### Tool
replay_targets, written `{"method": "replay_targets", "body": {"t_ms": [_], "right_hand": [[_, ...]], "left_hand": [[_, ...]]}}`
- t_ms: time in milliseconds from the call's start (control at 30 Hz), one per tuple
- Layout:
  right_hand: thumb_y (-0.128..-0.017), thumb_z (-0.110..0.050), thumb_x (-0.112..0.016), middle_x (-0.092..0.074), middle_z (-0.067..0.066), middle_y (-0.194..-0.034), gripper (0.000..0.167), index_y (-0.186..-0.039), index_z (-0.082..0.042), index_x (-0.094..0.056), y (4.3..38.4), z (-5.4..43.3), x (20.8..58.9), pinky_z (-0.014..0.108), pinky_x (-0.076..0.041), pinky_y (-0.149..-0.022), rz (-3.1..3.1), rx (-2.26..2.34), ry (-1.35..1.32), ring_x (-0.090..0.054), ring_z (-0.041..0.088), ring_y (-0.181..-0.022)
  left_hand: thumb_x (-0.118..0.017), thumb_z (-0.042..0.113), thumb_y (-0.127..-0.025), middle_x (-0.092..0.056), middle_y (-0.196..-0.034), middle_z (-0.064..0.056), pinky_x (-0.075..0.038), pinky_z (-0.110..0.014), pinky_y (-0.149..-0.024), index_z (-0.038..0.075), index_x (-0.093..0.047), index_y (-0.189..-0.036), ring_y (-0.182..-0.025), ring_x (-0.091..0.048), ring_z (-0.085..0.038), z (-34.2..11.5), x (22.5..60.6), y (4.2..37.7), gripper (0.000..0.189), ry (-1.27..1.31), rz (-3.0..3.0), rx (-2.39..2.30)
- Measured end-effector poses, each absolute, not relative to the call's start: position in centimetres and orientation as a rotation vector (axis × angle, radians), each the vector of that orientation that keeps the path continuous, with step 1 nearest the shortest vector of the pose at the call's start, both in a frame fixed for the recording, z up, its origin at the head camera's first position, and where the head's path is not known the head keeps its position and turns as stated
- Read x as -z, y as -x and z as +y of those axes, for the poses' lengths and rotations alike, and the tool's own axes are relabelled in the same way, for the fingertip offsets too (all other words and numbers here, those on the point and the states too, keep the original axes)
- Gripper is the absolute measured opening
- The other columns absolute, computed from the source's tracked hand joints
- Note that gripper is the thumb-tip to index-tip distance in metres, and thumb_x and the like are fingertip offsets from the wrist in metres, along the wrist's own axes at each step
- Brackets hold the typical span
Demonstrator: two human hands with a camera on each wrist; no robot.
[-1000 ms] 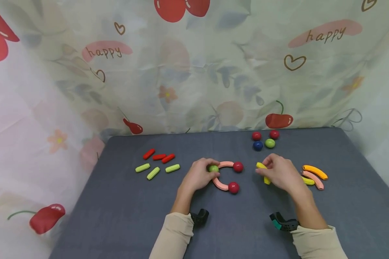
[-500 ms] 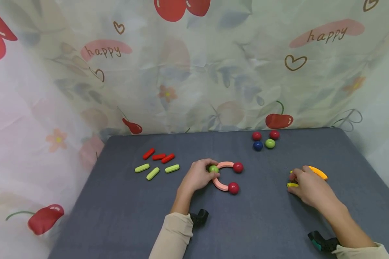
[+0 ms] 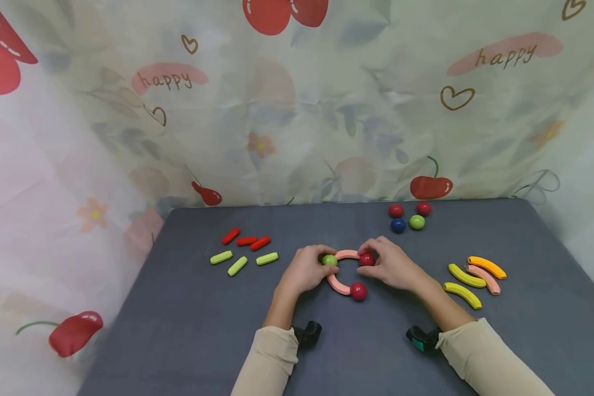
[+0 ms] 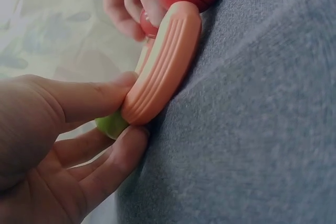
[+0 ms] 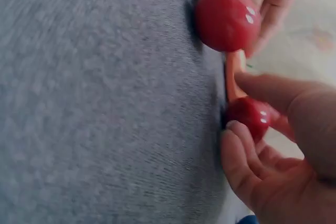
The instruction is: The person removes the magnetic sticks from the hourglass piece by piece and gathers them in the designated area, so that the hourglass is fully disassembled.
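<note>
Two pink curved pieces, the upper one [image 3: 347, 254] and the lower one [image 3: 337, 285], form a C on the dark table with a green ball [image 3: 329, 260] at their joint. My left hand [image 3: 304, 270] holds that joint, pinching the green ball between thumb and fingers. At the upper end of the C, my right hand [image 3: 395, 267] grips a red ball [image 5: 247, 115] between thumb and fingertips. A second red ball [image 3: 358, 291] sits at the lower end, untouched. Fingers partly cover the green ball in the left wrist view.
Yellow curved pieces [image 3: 462, 295], a pink one [image 3: 485, 279] and an orange one [image 3: 487, 267] lie at the right. Several balls, including a blue one [image 3: 398, 225], sit at the back. Red sticks [image 3: 231, 236] and light green sticks [image 3: 237, 266] lie left.
My right hand carried a yellow curved piece right, let it go beside the other curved pieces, then came back left to the upper red ball. My left hand stayed at the green ball.
</note>
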State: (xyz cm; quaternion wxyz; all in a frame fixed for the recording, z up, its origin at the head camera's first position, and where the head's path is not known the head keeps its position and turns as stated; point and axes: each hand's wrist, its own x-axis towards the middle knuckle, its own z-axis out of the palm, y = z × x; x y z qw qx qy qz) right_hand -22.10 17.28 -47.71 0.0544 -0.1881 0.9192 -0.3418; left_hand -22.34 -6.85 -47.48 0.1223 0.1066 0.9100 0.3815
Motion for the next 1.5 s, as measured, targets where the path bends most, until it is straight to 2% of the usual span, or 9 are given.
{"method": "replay_targets", "body": {"t_ms": [133, 267, 500, 733, 967, 1100, 1200, 1333, 1500], "right_hand": [[-0.089, -0.016, -0.077, -0.062, 0.007, -0.098, 0.018, -0.104, -0.011, -0.069, 22.8, 16.8, 47.9, 0.03, -0.045, -0.073, 2.838, 0.969, 0.576, -0.053, 0.017, -0.085], [-0.088, -0.015, -0.073, -0.063, 0.005, -0.099, 0.014, -0.102, -0.013, -0.072, 23.4, 16.5, 47.4, 0.03, -0.045, -0.075, 2.789, 0.909, 0.574, -0.054, 0.018, -0.087], [-0.09, -0.02, -0.07, -0.07, 0.006, -0.102, 0.025, -0.113, -0.008, -0.072, 24.5, 17.8, 45.4, 0.029, -0.048, -0.073, 2.732, 0.817, 0.589, -0.059, 0.016, -0.085], [-0.092, -0.023, -0.077, -0.071, 0.012, -0.101, 0.034, -0.117, -0.007, -0.062, 28.1, 19.4, 44.7, 0.04, -0.051, -0.074, 3.012, 0.744, 0.44, -0.062, 0.024, -0.083], [-0.094, -0.021, -0.075, -0.067, 0.018, -0.108, 0.035, -0.122, -0.007, -0.058, 30.7, 20.4, 46.4, 0.051, -0.051, -0.083, 3.083, 0.478, 0.389, -0.057, 0.036, -0.101], [-0.094, -0.019, -0.074, -0.065, 0.02, -0.116, 0.038, -0.126, -0.005, -0.058, 30.4, 20.3, 46.2, 0.054, -0.05, -0.092, 3.124, 0.446, 0.438, -0.055, 0.039, -0.109], [-0.092, -0.016, -0.076, -0.067, 0.02, -0.115, 0.036, -0.122, -0.002, -0.063, 29.4, 19.5, 45.4, 0.053, -0.049, -0.096, 3.15, 0.482, 0.592, -0.058, 0.037, -0.107], [-0.092, -0.017, -0.077, -0.068, 0.015, -0.108, 0.028, -0.115, -0.002, -0.069, 27.2, 17.6, 44.9, 0.047, -0.052, -0.091, 3.026, 0.59, 0.758, -0.062, 0.029, -0.097], [-0.094, -0.025, -0.075, -0.069, 0.008, -0.105, 0.029, -0.116, -0.005, -0.071, 24.8, 15.4, 45.8, 0.041, -0.055, -0.085, 2.834, 0.68, 0.808, -0.064, 0.022, -0.094]], "left_hand": [[-0.078, 0.025, -0.092, -0.072, -0.12, 0.0, -0.054, -0.033, -0.086, 0.02, -0.072, -0.127, -0.099, -0.061, -0.016, -6.5, 47.3, 22.4, 0.036, -0.31, 2.671, -1.118], [-0.078, 0.025, -0.092, -0.072, -0.122, 0.0, -0.054, -0.034, -0.087, 0.02, -0.071, -0.128, -0.1, -0.061, -0.016, -6.6, 47.2, 22.4, 0.037, -0.301, 2.677, -1.105], [-0.077, 0.026, -0.093, -0.071, -0.125, 0.0, -0.053, -0.036, -0.089, 0.021, -0.071, -0.129, -0.103, -0.061, -0.017, -6.7, 47.4, 22.4, 0.037, -0.311, 2.66, -1.106], [-0.077, 0.025, -0.092, -0.07, -0.126, -0.001, -0.053, -0.036, -0.09, 0.021, -0.071, -0.128, -0.105, -0.061, -0.017, -6.6, 47.5, 22.1, 0.037, -0.306, 2.631, -1.114], [-0.081, 0.029, -0.089, -0.067, -0.125, -0.002, -0.053, -0.037, -0.09, 0.021, -0.072, -0.124, -0.105, -0.06, -0.018, -6.2, 47.5, 22.1, 0.037, -0.319, 2.648, -1.128], [-0.083, 0.029, -0.087, -0.067, -0.115, 0.0, -0.051, -0.033, -0.082, 0.021, -0.071, -0.118, -0.095, -0.058, -0.015, -6.1, 47.5, 22.2, 0.035, -0.286, 2.656, -1.147], [-0.084, 0.029, -0.086, -0.068, -0.111, 0.002, -0.051, -0.031, -0.08, 0.021, -0.07, -0.116, -0.09, -0.059, -0.013, -6.3, 47.5, 22.2, 0.033, -0.254, 2.662, -1.158], [-0.083, 0.028, -0.087, -0.07, -0.111, 0.002, -0.052, -0.03, -0.077, 0.021, -0.071, -0.116, -0.086, -0.061, -0.011, -6.5, 47.6, 22.3, 0.032, -0.248, 2.651, -1.174], [-0.082, 0.026, -0.088, -0.071, -0.109, 0.0, -0.052, -0.027, -0.072, 0.02, -0.072, -0.119, -0.078, -0.064, -0.008, -6.6, 47.6, 22.2, 0.033, -0.266, 2.626, -1.19]]}}
